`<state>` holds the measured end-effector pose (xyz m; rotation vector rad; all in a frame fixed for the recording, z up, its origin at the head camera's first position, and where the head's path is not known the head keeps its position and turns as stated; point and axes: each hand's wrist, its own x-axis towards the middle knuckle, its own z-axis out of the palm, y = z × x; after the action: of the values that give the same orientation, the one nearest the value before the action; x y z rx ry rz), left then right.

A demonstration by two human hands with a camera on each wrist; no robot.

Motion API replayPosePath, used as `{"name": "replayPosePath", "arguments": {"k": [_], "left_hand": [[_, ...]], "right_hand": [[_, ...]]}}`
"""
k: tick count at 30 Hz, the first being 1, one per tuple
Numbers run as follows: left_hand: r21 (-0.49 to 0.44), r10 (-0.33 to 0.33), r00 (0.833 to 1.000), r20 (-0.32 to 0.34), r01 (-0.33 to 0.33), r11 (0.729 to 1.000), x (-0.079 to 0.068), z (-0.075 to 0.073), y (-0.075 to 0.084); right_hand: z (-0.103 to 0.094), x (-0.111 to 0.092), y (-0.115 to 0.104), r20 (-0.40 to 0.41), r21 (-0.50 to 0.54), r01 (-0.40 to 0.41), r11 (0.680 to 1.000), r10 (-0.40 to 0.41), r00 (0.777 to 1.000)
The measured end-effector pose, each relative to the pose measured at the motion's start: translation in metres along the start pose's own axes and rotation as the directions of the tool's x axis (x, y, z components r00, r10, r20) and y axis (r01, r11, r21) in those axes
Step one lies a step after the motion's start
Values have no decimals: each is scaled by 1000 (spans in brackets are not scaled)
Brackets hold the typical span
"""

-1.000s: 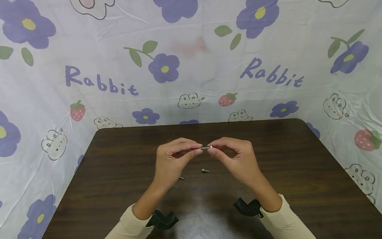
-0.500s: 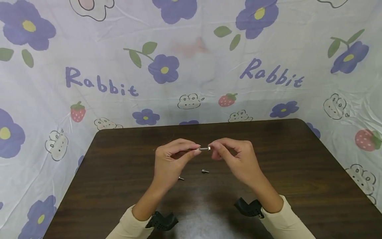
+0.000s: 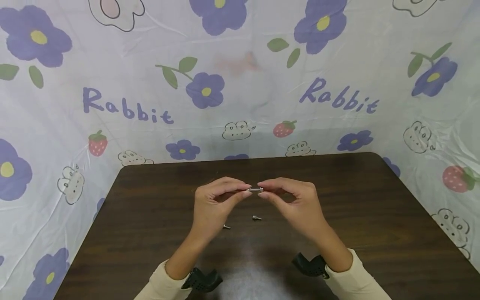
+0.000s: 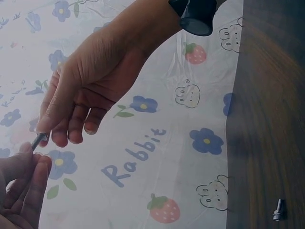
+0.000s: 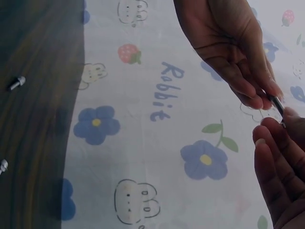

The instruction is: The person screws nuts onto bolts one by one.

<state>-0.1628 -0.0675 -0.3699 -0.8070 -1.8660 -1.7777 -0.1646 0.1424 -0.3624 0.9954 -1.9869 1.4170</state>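
A slim silver bolt (image 3: 256, 189) lies level between my two hands, above the tabletop. My left hand (image 3: 213, 204) pinches its left end between thumb and fingertips. At the wider right end my right hand (image 3: 298, 202) has thumb and index finger on either side, right at that end. In the left wrist view, the right hand (image 4: 97, 71) reaches down to the bolt (image 4: 38, 140), facing the left hand (image 4: 21, 186). The right wrist view shows the bolt (image 5: 276, 104) between the left hand (image 5: 228, 47) and the right hand (image 5: 283, 167); fingertips partly hide it.
Two small silver screws lie on the dark wooden table (image 3: 150, 233): one screw (image 3: 256, 218) in front of the hands, another screw (image 3: 226, 227) beside the left wrist, partly hidden by it. Behind and beside the table hangs a printed cloth (image 3: 255, 100).
Half a second ago my right fingertips had slid together beside the wider end; now they are spread back around it. My left hand keeps its pinch. The head view has tilted up slightly.
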Motion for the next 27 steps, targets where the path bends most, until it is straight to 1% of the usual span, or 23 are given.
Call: {"name": "replayPosePath", "arguments": {"k": [4, 7, 12, 16, 19, 24, 27], "left_hand": [[6, 6, 1000, -2, -6, 1000, -2, 0, -1], [5, 25, 1000, 5, -25, 1000, -3, 1, -1], [-12, 63, 998, 17, -63, 998, -2, 2, -2], [-18, 66, 998, 12, -66, 998, -1, 3, -2], [-13, 64, 998, 2, -64, 998, 0, 3, -2], [-4, 56, 998, -13, -56, 998, 0, 1, -2], [-3, 54, 998, -13, -54, 999, 0, 1, -2]], "right_hand": [[5, -3, -1, 12, 36, -60, 998, 60, 998], [7, -3, -3, 17, 40, -85, 996, 84, 996], [9, -2, -4, 3, 10, -101, 995, 101, 995], [6, -2, -4, -11, 47, -107, 993, 108, 994], [4, -1, -3, -29, 64, -73, 995, 75, 997], [0, 2, -1, -43, 19, 54, 998, -53, 998], [-1, 3, 1, -47, -5, 103, 995, -104, 993]]}}
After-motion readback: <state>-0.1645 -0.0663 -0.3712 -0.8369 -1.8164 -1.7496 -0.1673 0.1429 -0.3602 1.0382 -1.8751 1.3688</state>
